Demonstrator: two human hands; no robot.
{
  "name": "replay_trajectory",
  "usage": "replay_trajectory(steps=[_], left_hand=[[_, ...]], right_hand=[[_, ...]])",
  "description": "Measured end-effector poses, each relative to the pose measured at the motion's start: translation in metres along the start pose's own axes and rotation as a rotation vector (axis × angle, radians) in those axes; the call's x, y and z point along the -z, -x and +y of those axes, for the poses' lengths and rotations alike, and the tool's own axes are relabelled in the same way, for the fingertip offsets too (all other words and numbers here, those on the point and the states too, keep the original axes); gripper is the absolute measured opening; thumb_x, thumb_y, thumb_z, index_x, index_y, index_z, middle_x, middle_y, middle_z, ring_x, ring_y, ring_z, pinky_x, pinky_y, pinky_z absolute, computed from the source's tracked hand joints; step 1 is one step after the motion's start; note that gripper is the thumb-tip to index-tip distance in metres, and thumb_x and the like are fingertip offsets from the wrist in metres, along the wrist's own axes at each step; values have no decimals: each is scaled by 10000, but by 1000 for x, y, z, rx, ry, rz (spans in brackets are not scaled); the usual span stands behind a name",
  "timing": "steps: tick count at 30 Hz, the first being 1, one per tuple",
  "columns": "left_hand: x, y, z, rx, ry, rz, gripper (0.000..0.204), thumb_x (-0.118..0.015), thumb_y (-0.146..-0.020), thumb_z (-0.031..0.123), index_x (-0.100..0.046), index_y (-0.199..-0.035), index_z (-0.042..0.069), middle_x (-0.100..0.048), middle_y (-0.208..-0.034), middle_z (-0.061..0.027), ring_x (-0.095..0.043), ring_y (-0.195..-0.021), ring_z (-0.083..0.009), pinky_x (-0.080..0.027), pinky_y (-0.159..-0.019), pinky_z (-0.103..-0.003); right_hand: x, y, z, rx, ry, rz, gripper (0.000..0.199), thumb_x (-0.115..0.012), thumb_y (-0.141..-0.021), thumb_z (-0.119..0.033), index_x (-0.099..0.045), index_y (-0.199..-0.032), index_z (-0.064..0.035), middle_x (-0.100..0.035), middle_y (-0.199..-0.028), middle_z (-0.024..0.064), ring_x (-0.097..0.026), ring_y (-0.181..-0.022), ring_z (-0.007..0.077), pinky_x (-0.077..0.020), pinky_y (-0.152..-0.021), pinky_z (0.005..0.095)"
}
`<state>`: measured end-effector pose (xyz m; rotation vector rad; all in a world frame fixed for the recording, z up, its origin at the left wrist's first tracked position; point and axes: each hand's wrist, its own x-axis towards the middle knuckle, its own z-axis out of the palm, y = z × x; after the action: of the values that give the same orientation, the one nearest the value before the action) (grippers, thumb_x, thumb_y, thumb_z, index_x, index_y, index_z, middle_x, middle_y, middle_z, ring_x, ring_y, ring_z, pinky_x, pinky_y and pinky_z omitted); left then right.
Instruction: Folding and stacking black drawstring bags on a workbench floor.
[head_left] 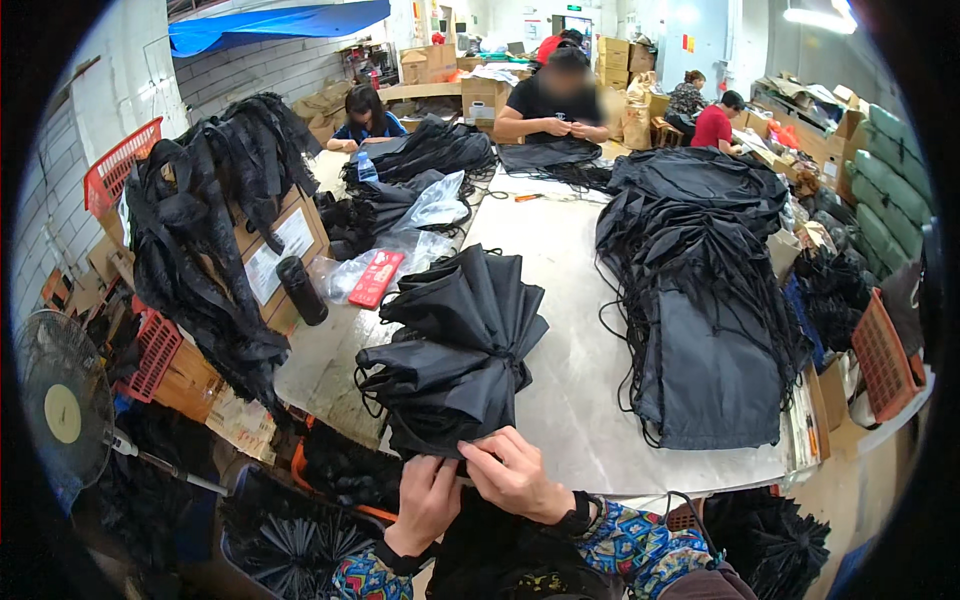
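Left hand (426, 504), right hand (516, 476) pinched closed on black cloth bundle (450, 385), near edge; likely light, limp, slightly slippery (edge best hold).

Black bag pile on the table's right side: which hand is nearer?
Right. The right hand is left of the black bag pile; the left hand is farther left.

Pinching the near edge of a fanned stack of black drawstring bags (455, 345) with left hand (428, 500) and right hand (515, 475) close together, at the front of a pale worktop (570, 300). Wearing brightly patterned sleeves (640, 545). Facing a longer pile of black bags (705, 300) on the right, and on the left a red packet (377, 278), a clear plastic bag (436, 203) and a black cylinder (300, 290). Sharing the far end with two people (555, 105).
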<state>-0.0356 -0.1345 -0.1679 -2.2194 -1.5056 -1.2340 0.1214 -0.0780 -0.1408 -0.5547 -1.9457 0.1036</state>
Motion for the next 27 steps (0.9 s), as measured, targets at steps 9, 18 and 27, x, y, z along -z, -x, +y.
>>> replay_trajectory(steps=[9, 18, 27], left_hand=[[-46, -15, -41, -347, -72, -302, 391, -599, -817, 181, -584, -1195, 80, -611, -1149, -146, -553, -1121, -337, -399, -955, -479], [-41, -31, -33, -73, 128, -292, 425, -593, -835, 237, -562, -1234, 95, -572, -1240, -148, -504, -1206, -312, -374, -1002, -456], [-92, -2, -66, -250, 359, -319, 332, -499, -883, 174, -586, -1187, 73, -598, -1186, -151, -537, -1153, -307, -394, -986, -423]], right_hand=[[-4, 7, -8, 27, 54, -13, 295, -692, -679, 30, -665, -973, 19, -575, -808, 70, -566, -691, 205, -484, -570, 290], [1, 1, -5, -19, -8, 7, 318, -679, -644, 83, -675, -953, 6, -594, -772, 73, -568, -647, 223, -473, -548, 303], [-5, -8, -15, 2, 24, 31, 292, -673, -627, 93, -693, -904, 1, -593, -733, 83, -565, -627, 232, -463, -549, 312]])
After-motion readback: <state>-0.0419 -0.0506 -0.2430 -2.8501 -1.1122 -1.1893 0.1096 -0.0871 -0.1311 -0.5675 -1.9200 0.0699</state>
